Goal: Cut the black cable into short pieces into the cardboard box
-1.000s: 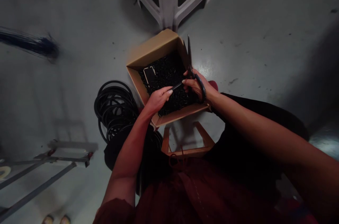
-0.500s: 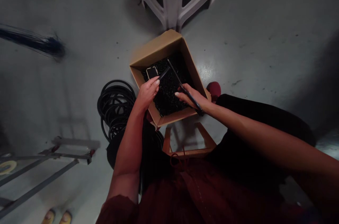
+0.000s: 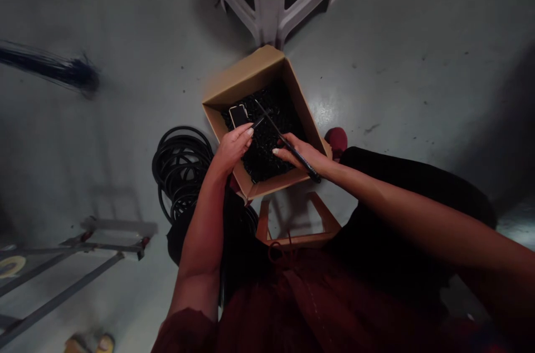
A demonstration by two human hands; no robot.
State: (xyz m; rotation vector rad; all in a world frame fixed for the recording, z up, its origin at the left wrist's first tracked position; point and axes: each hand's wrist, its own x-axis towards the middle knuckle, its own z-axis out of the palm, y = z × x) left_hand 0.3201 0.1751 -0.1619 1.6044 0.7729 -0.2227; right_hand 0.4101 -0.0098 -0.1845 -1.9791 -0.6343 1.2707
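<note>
A cardboard box [image 3: 234, 81] holds a mass of small black pieces [image 3: 267, 161]. My left hand [image 3: 234, 148] is over its left side, fingers pinched on a short black ribbed strip [image 3: 259, 121]. From the right, my right hand [image 3: 298, 152] is closed around a long, thin dark tool [image 3: 273, 126] with a narrow pointed end; whether it is a knife or scissors cannot be made out. This tool crosses the strip near its free end. A dark rectangular object with a pale rim [image 3: 238, 116], like a phone, lies on the pieces by my left hand.
Coiled black tubing [image 3: 181, 161] lies left of the box. A white plastic stool [image 3: 270, 2] stands just behind it, and a wooden frame [image 3: 298, 240] is in front. A metal stand [image 3: 100, 246] and a dark-blue bristled bundle [image 3: 79, 72] are farther left.
The dark tool's tip has shifted left and slightly down, now crossing the strip's free end. Less of the strip shows beyond my left fingers. My left hand is nearly still.
</note>
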